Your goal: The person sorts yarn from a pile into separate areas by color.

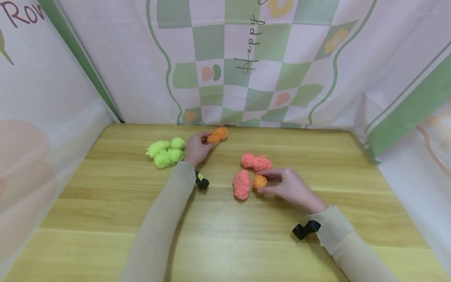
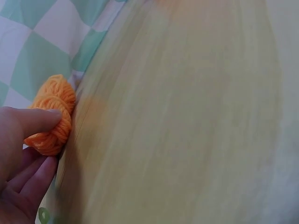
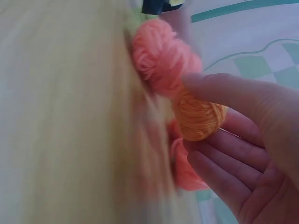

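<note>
Near the back edge of the table, my left hand [image 1: 199,148] pinches an orange yarn skein [image 1: 217,135] between thumb and fingers. In the left wrist view the thumb presses across the strands of that orange yarn skein [image 2: 52,114]. My right hand [image 1: 287,187] holds a small orange yarn ball [image 1: 260,182] between thumb and fingertips, seen again in the right wrist view as a wound orange yarn ball [image 3: 198,116]. Just left of it lies a coral yarn skein [image 1: 241,185], and behind it a second coral skein [image 1: 256,161].
Light green yarn skeins [image 1: 169,158] and a round green ball [image 1: 177,143] sit together left of my left hand. The wooden table [image 1: 225,243] ends at a hanging checkered cloth [image 1: 246,94]. White and green curtains stand at both sides.
</note>
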`<state>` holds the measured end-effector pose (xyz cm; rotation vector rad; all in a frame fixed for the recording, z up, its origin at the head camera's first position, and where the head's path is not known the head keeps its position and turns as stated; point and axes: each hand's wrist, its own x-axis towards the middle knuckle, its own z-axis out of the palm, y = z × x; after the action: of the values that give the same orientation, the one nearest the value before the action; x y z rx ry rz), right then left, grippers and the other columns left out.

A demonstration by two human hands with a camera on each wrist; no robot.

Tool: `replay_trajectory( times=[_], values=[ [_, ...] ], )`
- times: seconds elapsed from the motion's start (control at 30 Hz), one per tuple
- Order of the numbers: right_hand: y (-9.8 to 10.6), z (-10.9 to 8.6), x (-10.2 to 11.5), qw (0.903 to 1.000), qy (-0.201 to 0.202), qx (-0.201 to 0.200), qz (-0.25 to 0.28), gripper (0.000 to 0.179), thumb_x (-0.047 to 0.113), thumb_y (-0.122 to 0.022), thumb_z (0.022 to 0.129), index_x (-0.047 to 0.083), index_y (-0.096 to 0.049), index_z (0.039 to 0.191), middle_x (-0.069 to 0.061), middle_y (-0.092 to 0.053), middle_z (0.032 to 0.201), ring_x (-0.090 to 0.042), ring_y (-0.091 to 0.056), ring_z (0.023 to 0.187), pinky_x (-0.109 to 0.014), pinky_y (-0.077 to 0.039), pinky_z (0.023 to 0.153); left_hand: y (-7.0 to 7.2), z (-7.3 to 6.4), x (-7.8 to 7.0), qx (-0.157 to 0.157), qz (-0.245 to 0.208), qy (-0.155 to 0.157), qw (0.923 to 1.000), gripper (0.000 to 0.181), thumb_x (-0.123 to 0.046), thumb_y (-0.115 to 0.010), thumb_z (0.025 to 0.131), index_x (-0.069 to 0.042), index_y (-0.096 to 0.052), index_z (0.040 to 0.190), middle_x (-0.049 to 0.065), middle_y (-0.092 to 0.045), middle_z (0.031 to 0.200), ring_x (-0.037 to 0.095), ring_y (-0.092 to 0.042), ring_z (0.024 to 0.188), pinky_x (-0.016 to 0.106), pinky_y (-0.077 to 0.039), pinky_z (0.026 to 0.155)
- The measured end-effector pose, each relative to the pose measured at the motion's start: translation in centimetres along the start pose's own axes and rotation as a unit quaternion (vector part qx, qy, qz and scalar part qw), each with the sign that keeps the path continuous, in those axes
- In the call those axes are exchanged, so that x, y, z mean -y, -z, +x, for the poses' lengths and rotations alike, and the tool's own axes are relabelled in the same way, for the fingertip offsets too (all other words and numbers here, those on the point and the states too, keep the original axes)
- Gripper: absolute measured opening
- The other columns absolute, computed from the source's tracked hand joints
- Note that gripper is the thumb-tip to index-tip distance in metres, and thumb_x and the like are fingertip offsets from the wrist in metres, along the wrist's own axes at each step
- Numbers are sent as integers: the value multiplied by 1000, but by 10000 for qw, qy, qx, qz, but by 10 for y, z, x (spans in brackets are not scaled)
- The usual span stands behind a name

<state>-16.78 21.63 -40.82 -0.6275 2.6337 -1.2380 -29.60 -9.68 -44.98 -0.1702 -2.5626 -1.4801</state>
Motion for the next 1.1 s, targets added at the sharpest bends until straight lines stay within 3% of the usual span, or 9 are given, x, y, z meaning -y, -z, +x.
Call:
replay_trajectory(
  times=[0.33,0.53,0.8,1.0,1.1],
  values=[
    [13,6,20,9991,330,-283,-14,48,23,-89,81,9,-73,124,-6,-73,116,-24,-69,104,-48,-57,92,3,-2,-3,39,258,71,9996,38,-13,-82,89,-4,-71,124,14,-70,120,25,-69,105,31,-55,92],
    [18,15,27,9988,256,-396,104,48,26,-89,81,12,-73,124,-4,-72,118,-23,-68,102,-54,-56,89,2,-1,-1,14,234,47,9997,38,-14,-82,88,-4,-71,124,14,-70,119,25,-69,105,31,-55,92],
    [21,29,32,9976,303,-608,135,49,32,-89,81,12,-74,123,-2,-73,115,-21,-67,103,-51,-56,88,-1,1,-1,-27,226,9,9997,39,-13,-83,88,-4,-71,123,14,-71,119,25,-69,104,30,-55,91],
    [22,42,34,9983,75,-558,176,50,39,-87,82,19,-73,126,2,-72,118,-20,-66,107,-42,-56,89,-2,1,0,-70,186,-53,9998,37,-12,-83,87,-3,-72,122,14,-71,118,25,-69,103,30,-56,90],
    [23,48,36,9983,2,-533,255,51,40,-88,81,20,-73,126,3,-72,119,-19,-66,107,-43,-55,91,-2,1,1,-74,124,-49,9999,37,-11,-83,87,-3,-72,122,14,-71,118,25,-69,104,30,-56,90]
  ],
)
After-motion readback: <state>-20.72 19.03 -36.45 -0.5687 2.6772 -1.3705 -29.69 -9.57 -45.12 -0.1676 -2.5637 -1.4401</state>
